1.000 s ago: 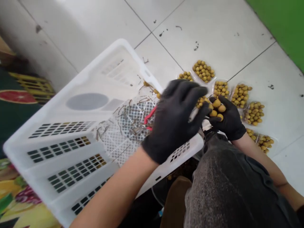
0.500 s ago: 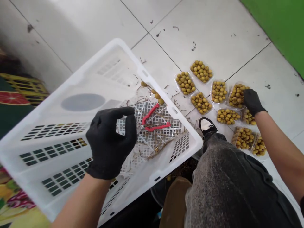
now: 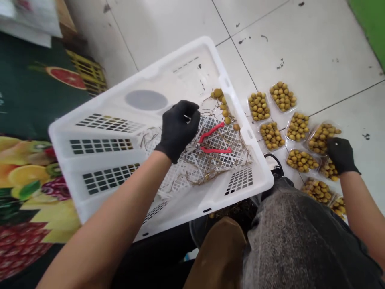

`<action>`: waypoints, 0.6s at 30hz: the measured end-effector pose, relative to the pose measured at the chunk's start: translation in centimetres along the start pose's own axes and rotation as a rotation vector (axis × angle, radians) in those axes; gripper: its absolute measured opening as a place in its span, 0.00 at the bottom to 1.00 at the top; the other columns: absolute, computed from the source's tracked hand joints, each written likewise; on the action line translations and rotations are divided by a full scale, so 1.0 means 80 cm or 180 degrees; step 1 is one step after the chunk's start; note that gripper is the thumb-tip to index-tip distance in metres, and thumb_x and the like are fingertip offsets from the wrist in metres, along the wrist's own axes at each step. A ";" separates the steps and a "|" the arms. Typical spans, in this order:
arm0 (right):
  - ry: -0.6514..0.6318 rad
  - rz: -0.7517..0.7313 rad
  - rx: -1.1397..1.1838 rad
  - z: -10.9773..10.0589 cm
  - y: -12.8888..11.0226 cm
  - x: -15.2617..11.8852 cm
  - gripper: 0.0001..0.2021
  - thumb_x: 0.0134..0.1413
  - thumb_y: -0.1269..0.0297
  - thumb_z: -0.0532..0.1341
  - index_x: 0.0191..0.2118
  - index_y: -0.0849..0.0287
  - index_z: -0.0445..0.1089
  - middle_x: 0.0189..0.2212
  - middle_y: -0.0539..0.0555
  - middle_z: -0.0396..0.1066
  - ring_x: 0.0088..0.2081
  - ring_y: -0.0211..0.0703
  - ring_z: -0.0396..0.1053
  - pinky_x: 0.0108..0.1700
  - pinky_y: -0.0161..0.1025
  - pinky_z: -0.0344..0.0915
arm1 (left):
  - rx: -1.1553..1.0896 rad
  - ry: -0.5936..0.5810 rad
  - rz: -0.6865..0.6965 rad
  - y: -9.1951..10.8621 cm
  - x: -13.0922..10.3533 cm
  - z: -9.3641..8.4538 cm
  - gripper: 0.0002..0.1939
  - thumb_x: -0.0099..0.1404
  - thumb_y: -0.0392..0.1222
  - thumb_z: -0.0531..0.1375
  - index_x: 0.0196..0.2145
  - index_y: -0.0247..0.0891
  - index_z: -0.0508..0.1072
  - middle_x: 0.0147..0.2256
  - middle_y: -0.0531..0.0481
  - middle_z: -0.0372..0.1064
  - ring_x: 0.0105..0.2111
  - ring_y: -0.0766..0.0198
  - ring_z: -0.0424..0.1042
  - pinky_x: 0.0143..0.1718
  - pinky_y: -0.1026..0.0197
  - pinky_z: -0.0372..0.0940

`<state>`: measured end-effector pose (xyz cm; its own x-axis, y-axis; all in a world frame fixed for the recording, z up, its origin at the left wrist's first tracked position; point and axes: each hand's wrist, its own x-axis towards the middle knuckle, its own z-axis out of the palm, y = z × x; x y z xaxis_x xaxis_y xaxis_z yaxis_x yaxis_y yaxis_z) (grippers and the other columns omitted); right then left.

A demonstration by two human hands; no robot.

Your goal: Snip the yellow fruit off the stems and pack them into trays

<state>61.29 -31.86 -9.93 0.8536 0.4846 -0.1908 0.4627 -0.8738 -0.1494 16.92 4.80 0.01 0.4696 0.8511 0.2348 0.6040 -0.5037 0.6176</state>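
Note:
My left hand point(image 3: 179, 130), in a black glove, is over the white plastic crate point(image 3: 224, 78). Its fingers curl toward the thumb around a small gap, with nothing visible in them. Below and beside it, red-handled pruning shears point(image 3: 212, 138) lie spread on the crate's mesh floor. A few yellow-brown longans point(image 3: 224, 107) on twigs rest by the crate's right wall. My right hand point(image 3: 343, 155), also black-gloved, is closed at the right edge of a clear punnet of longans point(image 3: 321, 138); its fingertips are hidden, so what they hold cannot be made out.
Several other filled punnets point(image 3: 282, 96) stand on the tiled floor right of the crate. Bare stems point(image 3: 207, 176) litter the crate floor. My shoe point(image 3: 273, 162) is between crate and punnets. A dark bin point(image 3: 198, 237) stands below the crate; a fruit-printed panel point(image 3: 27, 176) is at left.
My left hand has moved farther into the crate, toward the longans on twigs. My right hand stays at the same punnet. The view has shifted, showing more of the printed panel.

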 end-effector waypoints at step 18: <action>0.0418 -0.0605 0.1001 0.004 -0.028 -0.056 0.06 0.71 0.61 0.58 0.39 0.50 0.70 0.43 0.66 0.75 0.53 0.65 0.71 0.63 0.60 0.67 | -0.0244 0.0206 -0.0017 -0.031 0.056 0.086 0.03 0.70 0.44 0.66 0.38 0.44 0.81 0.38 0.43 0.80 0.46 0.49 0.79 0.58 0.46 0.73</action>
<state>56.36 -32.05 -9.06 0.7925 0.6098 -0.0084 0.5371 -0.7044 -0.4640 21.93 8.88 -5.61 0.4224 0.8627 0.2780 0.5542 -0.4885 0.6739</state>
